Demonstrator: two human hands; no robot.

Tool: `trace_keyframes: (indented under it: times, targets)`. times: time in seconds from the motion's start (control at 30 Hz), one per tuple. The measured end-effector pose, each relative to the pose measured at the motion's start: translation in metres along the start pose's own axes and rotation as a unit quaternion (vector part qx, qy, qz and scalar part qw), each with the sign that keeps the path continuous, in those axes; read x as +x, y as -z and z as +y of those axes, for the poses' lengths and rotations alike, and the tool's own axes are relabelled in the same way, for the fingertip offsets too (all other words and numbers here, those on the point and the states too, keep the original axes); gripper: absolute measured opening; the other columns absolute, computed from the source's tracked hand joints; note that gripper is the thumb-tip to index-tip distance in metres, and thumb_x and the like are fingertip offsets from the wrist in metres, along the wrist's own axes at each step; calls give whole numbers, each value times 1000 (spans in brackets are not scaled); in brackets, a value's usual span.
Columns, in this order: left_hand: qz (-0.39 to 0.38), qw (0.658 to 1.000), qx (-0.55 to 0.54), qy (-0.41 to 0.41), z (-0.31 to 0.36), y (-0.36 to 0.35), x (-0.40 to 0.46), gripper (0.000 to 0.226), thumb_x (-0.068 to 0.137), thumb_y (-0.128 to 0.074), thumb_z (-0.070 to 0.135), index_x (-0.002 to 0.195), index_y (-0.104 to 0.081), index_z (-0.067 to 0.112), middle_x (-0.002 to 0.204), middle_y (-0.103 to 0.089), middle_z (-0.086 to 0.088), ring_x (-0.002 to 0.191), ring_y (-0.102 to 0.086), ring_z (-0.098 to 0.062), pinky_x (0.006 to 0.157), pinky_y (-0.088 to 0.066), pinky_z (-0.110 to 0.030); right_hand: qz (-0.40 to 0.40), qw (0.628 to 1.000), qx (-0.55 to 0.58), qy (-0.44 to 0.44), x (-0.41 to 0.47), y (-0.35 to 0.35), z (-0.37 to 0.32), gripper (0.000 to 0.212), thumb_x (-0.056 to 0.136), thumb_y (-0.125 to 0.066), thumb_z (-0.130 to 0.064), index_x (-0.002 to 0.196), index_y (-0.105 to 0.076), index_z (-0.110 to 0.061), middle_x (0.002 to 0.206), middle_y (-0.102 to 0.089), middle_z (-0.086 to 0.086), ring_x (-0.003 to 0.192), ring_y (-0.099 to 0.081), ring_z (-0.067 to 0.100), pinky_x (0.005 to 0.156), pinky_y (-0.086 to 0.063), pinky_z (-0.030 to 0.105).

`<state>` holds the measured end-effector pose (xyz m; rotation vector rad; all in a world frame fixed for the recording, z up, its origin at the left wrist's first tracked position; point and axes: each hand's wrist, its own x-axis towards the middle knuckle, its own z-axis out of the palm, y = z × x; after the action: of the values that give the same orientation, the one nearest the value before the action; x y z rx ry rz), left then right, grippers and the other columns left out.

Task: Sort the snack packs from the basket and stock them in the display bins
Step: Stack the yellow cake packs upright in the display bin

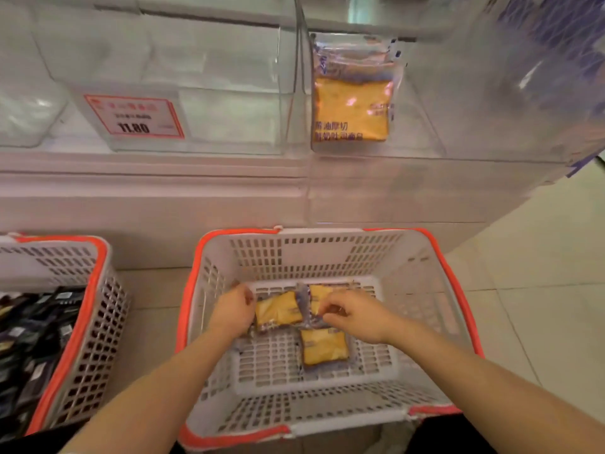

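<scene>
Pinching at the wrapper edge of the far toast pack, my right hand has its fingertips drawn together over the film, thumb and forefinger nearly closed on it; whether the film is truly caught I cannot tell through the blur. My left hand is curled at the left edge of the left toast pack, and it looks gripped, though the fingers are tucked under and hidden.

A third toast pack lies flat just near of the other two, untouched. All three sit on the slotted floor of the white basket with the orange rim, on the tiled floor in front of the display unit.

To do this pickup well, I judge I should get a firm hold on the sealed margins and not on the bread, since a soft slice would crush. Lift both straight up to clear the basket walls.

The target seems plain: the clear display bin up and to the far right already holds a matching stocked toast pack upright against its front. The bin with the price tag on the left appears to hold pale goods. A second basket of dark packs stands on the left.
</scene>
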<state>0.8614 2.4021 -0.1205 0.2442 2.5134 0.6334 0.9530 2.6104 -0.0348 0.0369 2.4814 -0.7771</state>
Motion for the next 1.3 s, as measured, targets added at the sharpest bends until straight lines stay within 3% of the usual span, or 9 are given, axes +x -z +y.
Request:
trace_keyframes:
  times: [0.17,0.43,0.53,0.83,0.9,1.0,1.1,1.23,1.3]
  targets:
    - [-102,971,217,10,-26,-36,4,72,96,-40,23,145,5,-5,147,-25,-27,116,-50,-32,84,-44,-33,-62,990,104,-78,22,-51,22,15,96,-48,-24,100,-60,-16,92,-61,2,85,-58,21,70,-43,25]
    - [-145,809,538,-187,-45,-53,-1,44,96,-27,2,140,-23,-1,140,-30,-19,125,-33,-35,95,-37,-45,-94,975,149,-132,36,-106,29,25,97,-44,-23,102,-61,-5,103,-64,14,92,-59,29,77,-48,36]
    - [-153,768,584,-214,-48,-56,0,43,95,-27,-1,138,-24,-7,138,-29,-24,121,-35,-40,94,-39,-45,-99,971,168,-141,33,-113,28,29,98,-41,-22,99,-59,1,91,-62,19,77,-60,30,54,-46,23]
    - [-111,796,507,-311,-13,-20,12,37,89,-42,0,124,-46,6,126,-48,-14,119,-43,-36,90,-40,-41,-11,950,251,-187,15,-103,23,15,96,-46,-22,90,-59,-18,94,-62,0,89,-60,18,74,-47,27]
    - [-21,802,436,-406,7,1,-1,24,80,-64,14,104,-59,14,105,-62,-5,96,-59,-23,70,-48,-32,32,898,362,-248,13,-98,19,15,96,-48,-22,89,-59,-15,96,-64,3,86,-61,18,76,-49,29]
    - [39,816,321,-479,31,30,-27,35,46,-90,21,69,-64,19,70,-64,3,60,-61,-15,43,-43,-21,48,726,598,-338,9,-89,7,28,95,-51,-35,96,-63,-11,95,-69,10,83,-65,21,66,-51,30]
    - [73,808,229,-538,47,43,-50,30,53,-88,12,72,-65,16,80,-68,0,67,-64,-17,45,-47,-21,38,574,746,-335,2,-82,-4,51,88,-53,-52,106,-64,-6,104,-68,18,89,-65,28,68,-53,35]
    - [52,788,188,-584,61,52,-72,21,63,-82,10,79,-70,16,88,-68,-2,75,-64,-19,55,-52,-23,77,519,812,-256,-14,-66,-14,37,89,-54,-36,105,-64,-5,84,-73,15,68,-70,24,57,-57,29]
    - [35,832,159,-531,59,50,-76,27,76,-75,20,101,-68,16,109,-63,-4,97,-62,-19,79,-54,-29,92,468,859,-186,-21,-56,-15,36,92,-51,-26,116,-58,0,97,-70,22,81,-71,32,58,-58,38]
